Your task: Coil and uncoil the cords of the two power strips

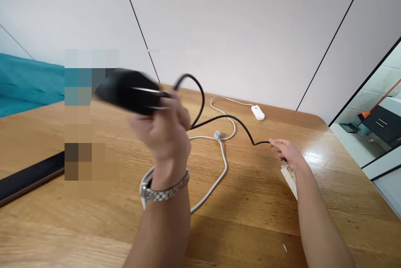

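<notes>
The left hand [166, 126] is clamped on a black device [128, 90] raised above the table [250, 201]; the right hand [286, 151] pinches its black cord [238, 121].

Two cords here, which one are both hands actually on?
The black cord: left hand lifts its black device end, right hand pinches it further along. The white cord lies untouched on the wooden table.

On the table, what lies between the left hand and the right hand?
In the head view, the black cable spans from left hand to right hand; below it, the white cord lies on the wooden table.
</notes>
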